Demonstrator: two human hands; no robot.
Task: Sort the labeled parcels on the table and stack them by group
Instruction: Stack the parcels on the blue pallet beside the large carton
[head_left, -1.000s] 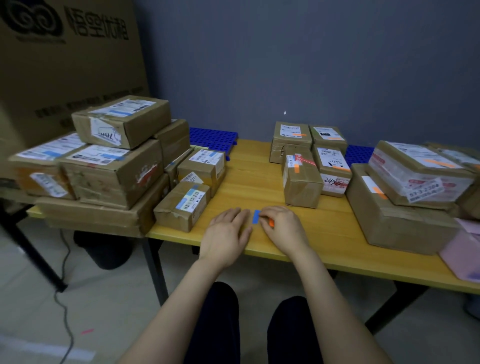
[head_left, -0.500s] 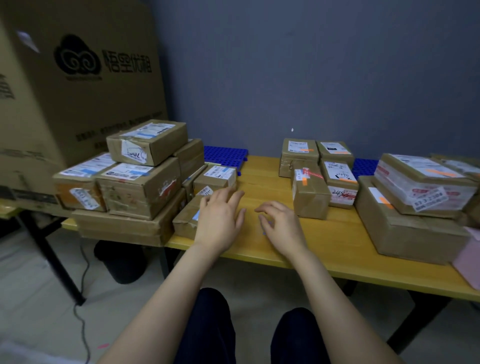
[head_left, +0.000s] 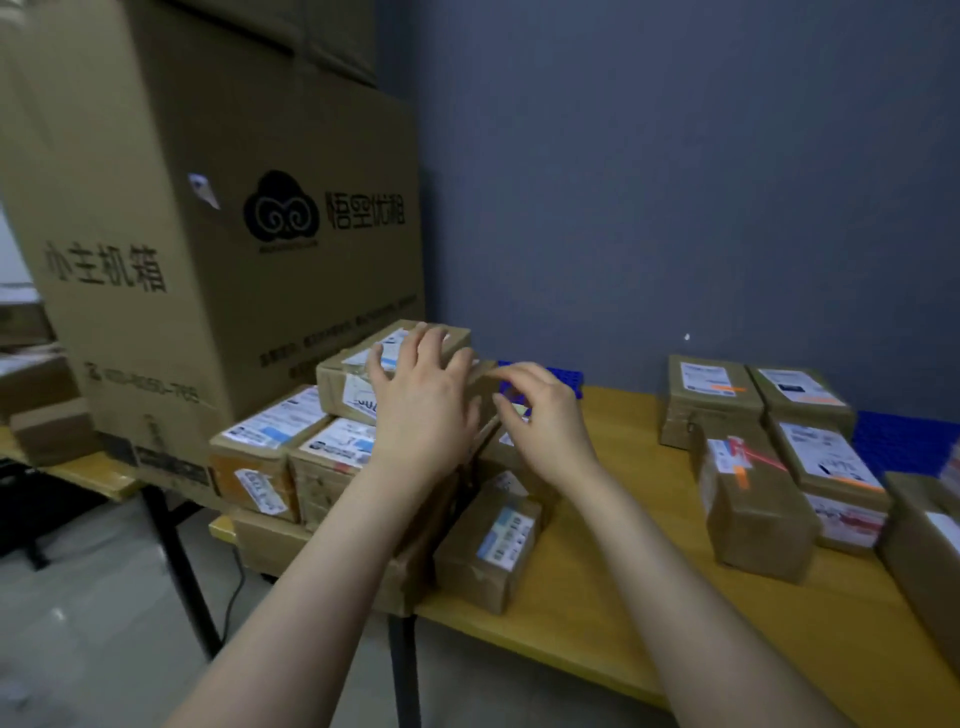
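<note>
Parcels (head_left: 270, 441): brown cardboard w/ white-blue labels; L hand (head_left: 421, 410), R hand (head_left: 545, 421) fingers loose, holding nothing.

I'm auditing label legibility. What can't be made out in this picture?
Head view only.
Label of top parcel: partly covered by left hand.
Label text everywhere: blurred, too small.
The rightmost parcel: cut off by frame edge.
Whether right hand pinches anything: blurred.
</note>
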